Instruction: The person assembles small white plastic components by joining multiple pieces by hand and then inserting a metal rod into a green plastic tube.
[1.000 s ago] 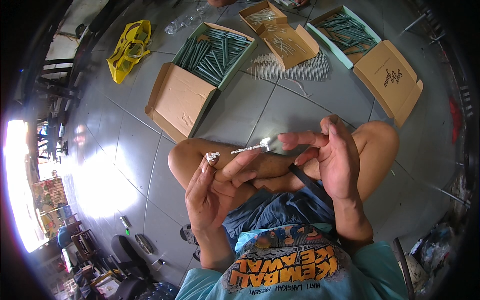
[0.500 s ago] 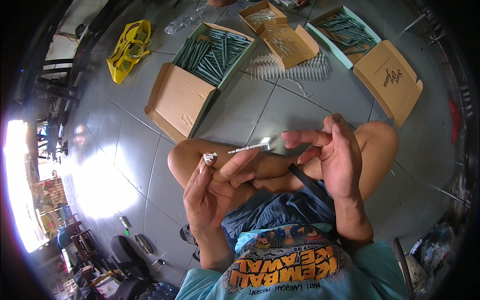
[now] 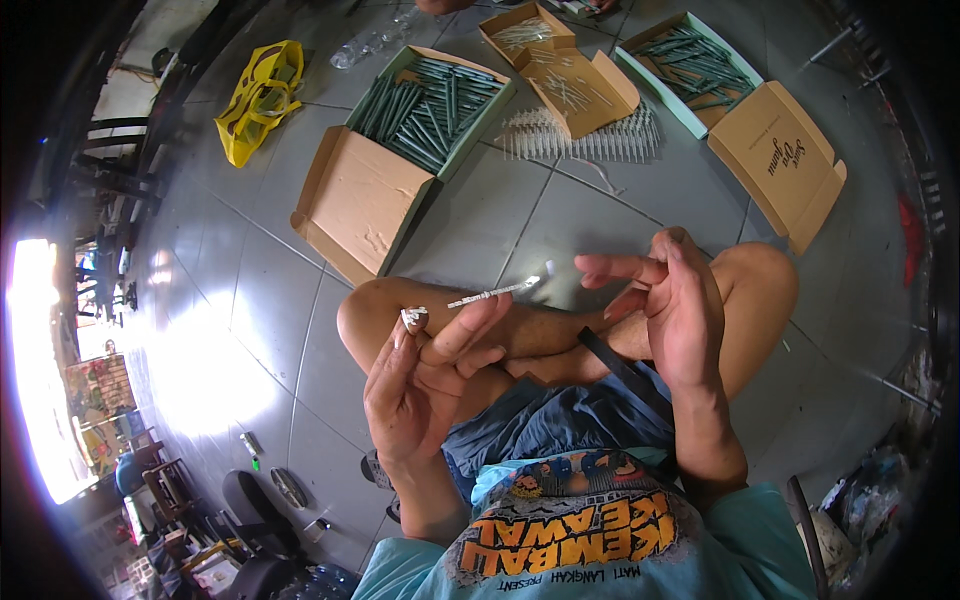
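My left hand (image 3: 425, 375) is raised palm up over my crossed legs. A thin clear strip with white markings (image 3: 490, 294) lies at its index fingertip, one end pointing toward my right hand. Small white bits (image 3: 413, 319) cling to the tip of my left thumb, which stands apart from the index finger. My right hand (image 3: 675, 310) hovers a short way to the right, fingers stretched out and parted, touching nothing visible. A whitish glint shows at the strip's far end; I cannot make out what it is.
Ahead on the grey tiles, two open boxes (image 3: 366, 120) (image 3: 740, 72) hold many dark green pen-like sticks. Between them stands a cardboard box (image 3: 615, 85) with thin pale rods, beside a row of clear slender pieces (image 3: 580, 135). A yellow bag (image 3: 240, 145) lies far left.
The strip has turned slightly, now slanting more and looking narrower. My right fingers have drawn a little to the right, away from it. The left thumb has shifted slightly left.
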{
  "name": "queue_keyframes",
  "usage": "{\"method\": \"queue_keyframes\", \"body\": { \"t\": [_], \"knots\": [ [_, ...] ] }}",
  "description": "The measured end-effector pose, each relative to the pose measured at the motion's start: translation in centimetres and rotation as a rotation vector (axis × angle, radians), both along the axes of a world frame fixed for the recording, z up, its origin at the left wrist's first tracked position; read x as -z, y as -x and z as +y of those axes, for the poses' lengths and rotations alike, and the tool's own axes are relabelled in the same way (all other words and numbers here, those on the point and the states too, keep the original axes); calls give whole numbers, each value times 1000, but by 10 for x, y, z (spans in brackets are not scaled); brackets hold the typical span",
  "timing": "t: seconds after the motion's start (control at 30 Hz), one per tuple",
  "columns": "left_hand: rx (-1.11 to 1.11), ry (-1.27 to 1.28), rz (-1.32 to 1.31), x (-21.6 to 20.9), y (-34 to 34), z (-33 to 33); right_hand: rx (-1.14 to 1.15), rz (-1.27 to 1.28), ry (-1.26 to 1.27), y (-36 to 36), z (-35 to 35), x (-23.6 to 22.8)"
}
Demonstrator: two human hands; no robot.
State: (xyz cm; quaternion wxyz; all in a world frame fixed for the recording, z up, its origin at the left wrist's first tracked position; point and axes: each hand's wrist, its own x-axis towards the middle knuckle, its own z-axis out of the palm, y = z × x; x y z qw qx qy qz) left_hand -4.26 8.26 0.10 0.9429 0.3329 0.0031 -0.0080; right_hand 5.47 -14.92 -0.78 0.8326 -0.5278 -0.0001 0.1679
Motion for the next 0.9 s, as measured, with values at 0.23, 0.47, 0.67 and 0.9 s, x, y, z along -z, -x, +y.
{"method": "queue_keyframes", "body": {
  "t": [0.23, 0.47, 0.67, 0.9],
  "knots": [
    [-76, -98, 24, -1, 0, 3, 63, -106, 314, -9, -9, 40],
    [-276, -520, 123, -9, -10, -9, -144, -638, 1278, -3, -13, 104],
    [-289, -526, 220, 1, -13, -19, 188, -916, 1134, 5, 12, 66],
    [-248, -244, 283, -3, -21, -46, 285, -1441, 864, 11, 43, 21]
  ]
}}
